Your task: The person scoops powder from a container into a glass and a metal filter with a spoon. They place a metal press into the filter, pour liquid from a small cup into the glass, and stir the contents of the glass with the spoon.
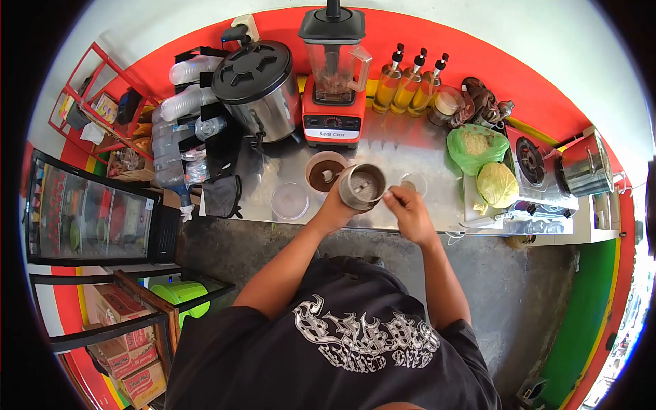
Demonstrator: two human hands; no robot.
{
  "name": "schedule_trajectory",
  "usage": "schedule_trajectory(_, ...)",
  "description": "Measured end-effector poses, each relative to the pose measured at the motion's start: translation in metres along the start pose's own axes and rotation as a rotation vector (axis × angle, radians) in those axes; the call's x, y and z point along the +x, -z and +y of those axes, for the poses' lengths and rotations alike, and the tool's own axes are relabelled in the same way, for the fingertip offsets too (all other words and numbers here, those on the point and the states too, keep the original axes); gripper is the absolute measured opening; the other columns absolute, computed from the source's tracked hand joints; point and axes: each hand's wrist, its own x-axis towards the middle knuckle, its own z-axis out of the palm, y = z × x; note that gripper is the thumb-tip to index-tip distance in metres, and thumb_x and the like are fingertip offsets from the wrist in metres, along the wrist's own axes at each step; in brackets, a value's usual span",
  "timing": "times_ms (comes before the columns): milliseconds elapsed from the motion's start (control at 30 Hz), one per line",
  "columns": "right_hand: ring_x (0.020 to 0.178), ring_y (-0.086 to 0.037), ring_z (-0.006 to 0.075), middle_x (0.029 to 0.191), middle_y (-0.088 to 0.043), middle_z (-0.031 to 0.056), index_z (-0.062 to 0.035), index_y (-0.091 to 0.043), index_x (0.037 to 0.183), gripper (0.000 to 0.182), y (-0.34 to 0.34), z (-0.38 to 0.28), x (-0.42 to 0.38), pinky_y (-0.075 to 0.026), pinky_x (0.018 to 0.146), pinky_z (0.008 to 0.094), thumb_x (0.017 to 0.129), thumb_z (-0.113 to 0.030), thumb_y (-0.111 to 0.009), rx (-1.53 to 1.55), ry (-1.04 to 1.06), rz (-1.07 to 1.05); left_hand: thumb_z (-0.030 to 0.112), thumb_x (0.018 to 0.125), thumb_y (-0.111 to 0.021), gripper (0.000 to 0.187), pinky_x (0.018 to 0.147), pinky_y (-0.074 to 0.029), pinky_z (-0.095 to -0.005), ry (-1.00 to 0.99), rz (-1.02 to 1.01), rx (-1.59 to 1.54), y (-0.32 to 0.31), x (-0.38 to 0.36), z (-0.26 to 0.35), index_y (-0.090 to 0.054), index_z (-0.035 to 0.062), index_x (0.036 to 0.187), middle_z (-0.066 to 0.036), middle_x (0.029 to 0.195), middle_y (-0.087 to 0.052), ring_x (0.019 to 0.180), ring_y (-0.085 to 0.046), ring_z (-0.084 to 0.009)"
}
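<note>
Over the front edge of the steel counter, I hold a metal mug (361,186) tilted so its inside faces me. Something pale and shiny shows at its bottom, too small to make out. My left hand (336,213) wraps round its left side and underside. At the mug's right side, my right hand (410,213) is closed, with thumb and fingers pinched where the handle would be; the handle itself is mostly hidden. Just behind the mug stands a tub of brown powder (321,179) with a pale scoop (329,175) in it.
A round clear lid (290,201) and a clear cup (413,183) lie on the counter (256,195). Behind stand a red blender (333,116), a steel urn (263,102) and oil bottles (408,87). A cabbage (497,185) and a gas stove (533,164) are at right.
</note>
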Motion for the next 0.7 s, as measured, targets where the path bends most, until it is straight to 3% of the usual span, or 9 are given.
schedule_trajectory(67,0.069,-0.038,0.0157,0.07,-0.044,0.0112,0.0045,-0.056,0.085,0.036,-0.002,0.001,0.001,-0.038,0.062,0.0369,0.108,-0.023,-0.064,-0.015,-0.034,0.054,-0.003,0.079,-0.091,0.085,0.111,-0.05,-0.0351,-0.059,0.056,0.037,-0.003,0.002,0.001,-0.049,0.0088,0.152,-0.002,0.14,-0.062,0.13,-0.06,-0.0164)
schedule_trajectory(133,0.066,-0.037,0.0156,0.066,-0.043,0.0108,0.0046,-0.056,0.085,0.036,-0.009,-0.006,0.0,-0.038,0.06,0.0371,0.107,-0.022,-0.065,-0.003,0.082,0.02,-0.004,0.079,-0.09,0.084,0.111,-0.05,-0.0353,-0.01,0.03,-0.023,-0.003,0.003,0.0,-0.049,0.0093,0.151,-0.003,0.14,-0.062,0.13,-0.06,-0.0159)
schedule_trajectory(267,0.067,-0.037,0.0148,0.068,-0.043,0.0112,0.004,-0.056,0.085,0.034,0.0,0.007,0.0,-0.037,0.061,0.0367,0.107,-0.021,-0.065,-0.022,-0.049,0.094,-0.002,0.078,-0.091,0.084,0.112,-0.049,-0.036,0.006,-0.016,-0.042,-0.001,0.008,-0.008,-0.05,0.0094,0.15,-0.003,0.141,-0.061,0.13,-0.059,-0.0165)
schedule_trajectory(400,0.069,-0.037,0.0134,0.069,-0.044,0.0079,0.0026,-0.054,0.084,0.036,-0.004,0.004,-0.005,-0.036,0.062,0.0351,0.109,-0.023,-0.063,0.0,0.006,0.038,0.0,0.077,-0.092,0.089,0.115,-0.046,-0.0371,0.083,-0.045,-0.026,-0.002,0.007,-0.009,-0.046,0.0089,0.153,-0.004,0.145,-0.059,0.136,-0.056,-0.0186)
schedule_trajectory(500,0.071,-0.037,0.0113,0.072,-0.045,0.0017,-0.0001,-0.054,0.083,0.039,0.001,0.026,-0.006,-0.035,0.063,0.0325,0.112,-0.026,-0.059,0.128,-0.118,0.016,-0.002,0.078,-0.091,0.092,0.117,-0.045,-0.0374,0.045,-0.05,0.01,-0.006,0.009,-0.009,-0.043,0.0088,0.156,-0.005,0.149,-0.055,0.14,-0.054,-0.0192)
schedule_trajectory(567,0.072,-0.037,0.0095,0.076,-0.046,-0.0028,-0.0033,-0.054,0.082,0.04,0.004,0.029,-0.005,-0.035,0.066,0.0298,0.114,-0.028,-0.056,0.469,-0.087,0.088,-0.003,0.079,-0.09,0.093,0.117,-0.045,-0.0378,0.046,-0.044,-0.01,-0.01,0.009,-0.005,-0.042,0.0089,0.157,-0.005,0.151,-0.054,0.14,-0.053,-0.0191)
schedule_trajectory(700,0.074,-0.037,0.0104,0.077,-0.043,-0.0024,-0.0075,-0.05,0.083,0.04,0.015,0.019,-0.008,-0.033,0.069,0.0289,0.117,-0.027,-0.049,0.597,-0.096,0.135,-0.005,0.079,-0.089,0.095,0.119,-0.043,-0.0384,0.068,-0.067,-0.096,-0.015,0.014,-0.003,-0.039,0.0101,0.158,-0.005,0.153,-0.051,0.143,-0.051,-0.0184)
